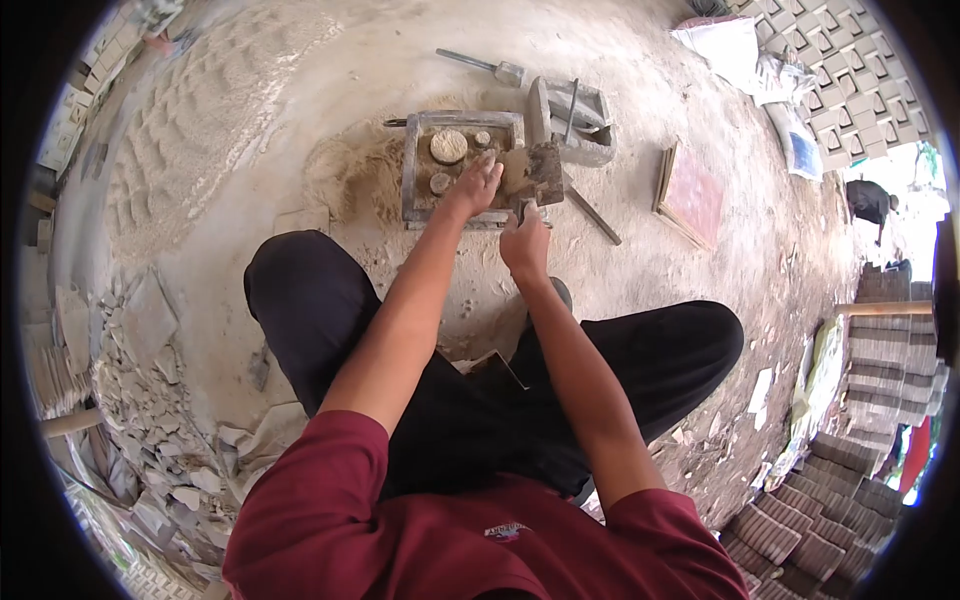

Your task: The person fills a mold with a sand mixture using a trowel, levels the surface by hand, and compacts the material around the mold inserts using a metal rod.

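Note:
My right hand (526, 240) grips the handle of a flat, square-bladed trowel (546, 172). The trowel's blade, with pale sandy material on it, is over the right side of a rectangular mould frame (411, 160) on the ground. My left hand (478, 185) reaches over the frame beside the blade, its fingers stretched out; whether they touch the blade I cannot tell. Inside the frame are a large round pale disc (449, 147), a smaller disc (482, 139) and another small round piece (440, 184). The frame's near right corner is partly hidden by my hands.
Behind the frame stands a grey box (600, 150) with a bar across it. A hammer-like tool (508, 73) and a flat bar (594, 215) lie nearby. Right of these is a reddish board (692, 195). Loose sand (220, 130) spreads left; a person (870, 203) is far right.

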Tool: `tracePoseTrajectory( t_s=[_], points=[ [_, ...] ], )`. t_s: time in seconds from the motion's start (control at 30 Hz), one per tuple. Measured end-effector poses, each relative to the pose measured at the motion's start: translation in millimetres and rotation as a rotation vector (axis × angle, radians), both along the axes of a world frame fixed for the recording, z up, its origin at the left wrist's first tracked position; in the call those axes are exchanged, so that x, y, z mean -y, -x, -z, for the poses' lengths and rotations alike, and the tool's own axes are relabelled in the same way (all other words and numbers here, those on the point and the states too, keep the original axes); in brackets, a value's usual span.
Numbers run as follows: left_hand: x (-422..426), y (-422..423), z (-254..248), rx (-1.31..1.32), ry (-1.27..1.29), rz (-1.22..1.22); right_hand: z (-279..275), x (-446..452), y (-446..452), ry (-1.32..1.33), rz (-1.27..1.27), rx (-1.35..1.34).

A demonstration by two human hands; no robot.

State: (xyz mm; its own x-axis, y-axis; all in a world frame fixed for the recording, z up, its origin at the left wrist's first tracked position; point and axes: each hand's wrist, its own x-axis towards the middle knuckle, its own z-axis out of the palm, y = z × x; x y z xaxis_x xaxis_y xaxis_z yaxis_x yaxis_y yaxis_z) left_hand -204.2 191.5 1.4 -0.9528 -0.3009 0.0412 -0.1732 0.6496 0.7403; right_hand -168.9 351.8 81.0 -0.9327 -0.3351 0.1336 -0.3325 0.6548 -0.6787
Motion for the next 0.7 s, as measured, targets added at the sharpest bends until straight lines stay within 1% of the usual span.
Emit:
tracePoseTrajectory(
  t_s=[0.07,0.13,0.2,0.27,0.33,0.4,0.43,0.47,0.53,0.57,0.63,0.7],
  points=[
    [0.6,-3.4,4.7,0.008,0.026,0.005,-3.2,-1.0,-9.2,-0.091,-0.044,0.052],
    [-1.6,-3.3,2.2,0.01,0.042,0.009,5.8,-3.1,-6.9,-0.092,-0.06,0.084],
    [2.3,-6.2,-3.6,0.096,-0.008,0.051,14.0,3.9,1.3,-0.083,-0.058,-0.034],
    [4.2,-12.9,-13.3,0.117,-0.03,0.046,10.4,12.5,17.0,-0.11,-0.054,-0.042],
    [8.3,-18.1,-14.4,0.137,-0.049,0.038,12.5,18.0,26.3,-0.147,-0.107,-0.045],
    [12.6,-25.3,-17.7,0.198,0.396,0.284,11.3,23.3,33.1,-0.142,-0.094,-0.076],
    [7.0,-32.9,-17.9,0.151,0.239,0.162,8.9,23.5,36.2,-0.12,-0.1,-0.059],
    [7.4,-39.7,-19.4,0.155,0.239,0.154,6.6,22.1,38.7,-0.1,-0.107,-0.043],
    [10.8,-45.3,-14.6,0.129,0.266,0.258,5.2,18.9,42.5,-0.095,-0.116,-0.068],
    [9.0,-45.3,-12.5,0.125,0.266,0.255,4.4,15.6,44.3,-0.081,-0.107,-0.077],
    [2.1,-42.7,-7.5,-0.055,0.509,0.208,3.6,5.7,46.3,-0.06,-0.075,-0.088],
    [-4.8,-43.4,-3.4,-0.049,0.516,0.212,4.0,-0.2,44.0,-0.047,-0.076,-0.093]
  ],
)
